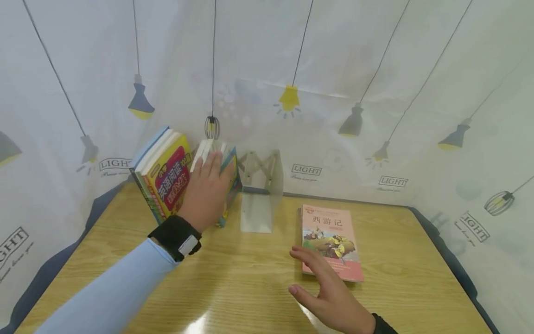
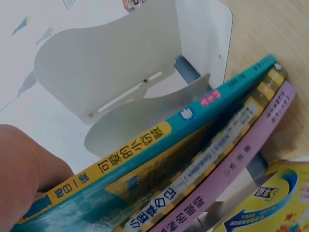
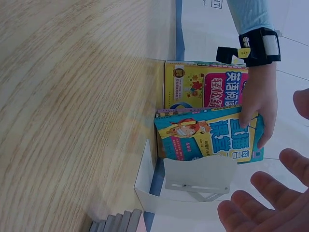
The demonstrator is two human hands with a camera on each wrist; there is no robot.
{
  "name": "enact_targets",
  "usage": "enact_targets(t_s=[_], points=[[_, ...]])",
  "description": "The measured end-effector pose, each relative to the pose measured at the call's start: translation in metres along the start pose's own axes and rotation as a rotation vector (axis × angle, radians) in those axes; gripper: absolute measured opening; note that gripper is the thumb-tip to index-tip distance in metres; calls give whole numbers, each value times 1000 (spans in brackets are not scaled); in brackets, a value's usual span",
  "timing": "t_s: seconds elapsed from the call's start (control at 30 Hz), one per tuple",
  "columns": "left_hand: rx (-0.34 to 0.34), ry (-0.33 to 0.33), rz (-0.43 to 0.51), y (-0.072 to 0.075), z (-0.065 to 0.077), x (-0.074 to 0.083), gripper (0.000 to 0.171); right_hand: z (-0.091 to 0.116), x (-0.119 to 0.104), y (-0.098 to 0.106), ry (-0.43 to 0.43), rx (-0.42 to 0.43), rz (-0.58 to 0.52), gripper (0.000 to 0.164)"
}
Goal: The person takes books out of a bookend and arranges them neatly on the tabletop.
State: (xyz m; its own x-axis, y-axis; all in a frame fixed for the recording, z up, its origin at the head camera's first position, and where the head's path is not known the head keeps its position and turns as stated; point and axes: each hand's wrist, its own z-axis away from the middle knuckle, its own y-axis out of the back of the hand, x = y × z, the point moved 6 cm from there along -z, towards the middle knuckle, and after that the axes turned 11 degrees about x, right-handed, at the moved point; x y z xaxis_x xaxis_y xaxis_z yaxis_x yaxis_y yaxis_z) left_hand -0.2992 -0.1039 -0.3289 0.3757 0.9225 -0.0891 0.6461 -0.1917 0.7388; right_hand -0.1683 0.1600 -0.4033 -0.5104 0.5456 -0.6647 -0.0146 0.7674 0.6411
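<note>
We see a long light blue sleeve (image 1: 112, 287) on the left arm, ending just before the wrist. By the bare left hand (image 1: 206, 197) goes a thick black wrist band (image 1: 171, 234). It has a pale grey patch (image 1: 188, 245), a loose black strap end (image 3: 226, 55) and a little yellow tag (image 3: 244, 52). By the bare right hand (image 1: 331, 297), we see just a bit of another black band (image 1: 381, 324).

The pink book (image 1: 331, 239) is showing 西游记 on its cover. The yellow book (image 1: 168, 176) is bearing 小学, 英语阅读 and 100. The teal book (image 3: 212, 135) is carrying 每日 and 课堂 on its cover, 可爱的小 on its spine. The purple book (image 2: 246, 140) is displaying spine lettering too blurred to read. LIGHT is repeating across the curtain (image 1: 267, 55).
</note>
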Motion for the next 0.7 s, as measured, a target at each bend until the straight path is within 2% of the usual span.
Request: enact_targets(t_s=[0.1, 0.23, 0.37, 0.5, 0.7], points=[[20, -16, 21, 3, 2, 5, 70, 0, 1, -1, -11, -13, -10, 58], [-11, -40, 31, 4, 6, 11, 59, 1, 2, -1, -26, -28, -17, 56], [-34, -22, 115, 3, 12, 14, 52, 1, 3, -1, -32, -32, -18, 56], [-7, 16, 211, 3, 17, 15, 55, 1, 3, -1, -46, -31, -16, 56], [45, 54, 262, 7, 22, 16, 67, 2, 4, 0, -62, -30, -17, 55]])
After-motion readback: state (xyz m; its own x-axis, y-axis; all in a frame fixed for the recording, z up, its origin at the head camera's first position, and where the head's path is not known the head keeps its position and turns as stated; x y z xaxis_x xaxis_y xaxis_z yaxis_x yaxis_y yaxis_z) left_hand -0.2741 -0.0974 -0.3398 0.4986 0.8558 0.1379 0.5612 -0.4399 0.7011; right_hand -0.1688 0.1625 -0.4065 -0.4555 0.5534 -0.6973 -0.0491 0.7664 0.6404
